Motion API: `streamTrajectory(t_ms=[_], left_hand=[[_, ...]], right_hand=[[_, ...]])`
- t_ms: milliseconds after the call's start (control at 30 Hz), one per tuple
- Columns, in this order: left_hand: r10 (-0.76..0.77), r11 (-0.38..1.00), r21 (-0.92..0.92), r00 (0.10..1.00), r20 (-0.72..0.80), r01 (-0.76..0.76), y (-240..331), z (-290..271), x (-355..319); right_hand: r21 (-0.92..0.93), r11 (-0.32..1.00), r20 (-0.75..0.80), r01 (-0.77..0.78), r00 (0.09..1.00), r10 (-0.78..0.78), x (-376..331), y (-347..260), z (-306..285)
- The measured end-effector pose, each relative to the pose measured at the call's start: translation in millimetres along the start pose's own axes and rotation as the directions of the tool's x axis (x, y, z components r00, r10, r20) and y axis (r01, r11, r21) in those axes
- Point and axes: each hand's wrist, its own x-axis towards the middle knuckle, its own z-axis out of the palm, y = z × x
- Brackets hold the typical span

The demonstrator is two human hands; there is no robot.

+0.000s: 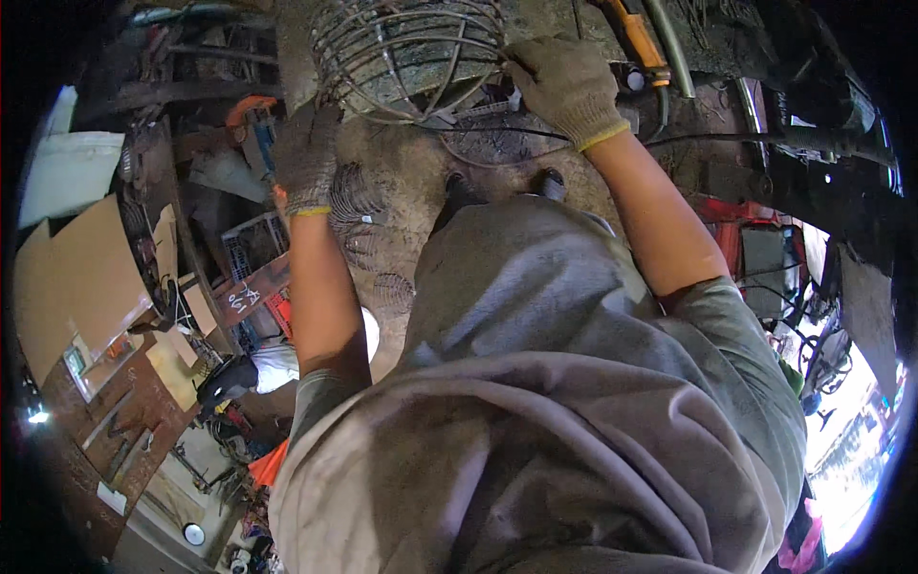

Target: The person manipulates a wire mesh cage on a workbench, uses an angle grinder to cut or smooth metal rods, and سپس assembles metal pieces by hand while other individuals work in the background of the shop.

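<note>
A round cage of bent metal rods [406, 57] stands at the top middle, its bars crossing in hoops. My left hand [308, 158], in a dark knitted glove with a yellow cuff edge, closes on the cage's near left edge; its fingertips are dim. On the opposite side, my right hand [566, 86], in a similar grey-brown glove, has its fingers curled at the cage's right edge. Just right of that hand lies an orange tool [636, 38] with a black cable, beside a metal tube [669, 43].
Several ribbed wire coils [359, 196] lie on the dirty floor by my left forearm. Cardboard [81, 277] and a rusty metal sheet [120, 440] fill the left side. Red equipment [732, 225] stands at the right. A black cable [746, 137] runs across behind my right arm.
</note>
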Motion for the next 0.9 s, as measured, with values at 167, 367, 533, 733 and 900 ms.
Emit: streamTrajectory(t_ms=[167,367,533,733,900], left_hand=[[0.033,0.983,-0.181,0.999,0.026,-0.028,-20.2,10.1,-8.9],[0.119,0.955,-0.274,0.993,0.006,-0.113,-11.4,4.8,2.3],[0.130,0.951,-0.292,0.988,0.077,-0.103,-18.1,-1.2,5.5],[0.110,0.922,-0.378,0.993,0.040,-0.087,-13.8,-5.0,6.1],[0.460,0.887,-0.009,0.887,-0.049,-0.461,-41.9,10.2,2.7]], right_hand=[[-0.014,0.999,-0.024,-0.032,0.999,0.031,10.4,2.3,1.2],[-0.002,0.976,0.033,-0.218,0.975,0.218,10.6,-0.5,13.6],[0.218,0.936,0.060,-0.276,0.961,0.269,7.8,3.4,-0.9],[0.825,0.329,0.243,-0.459,0.815,0.527,-2.4,12.0,-30.6],[0.370,0.685,0.369,-0.628,0.776,0.512,6.0,-5.4,-55.1]])
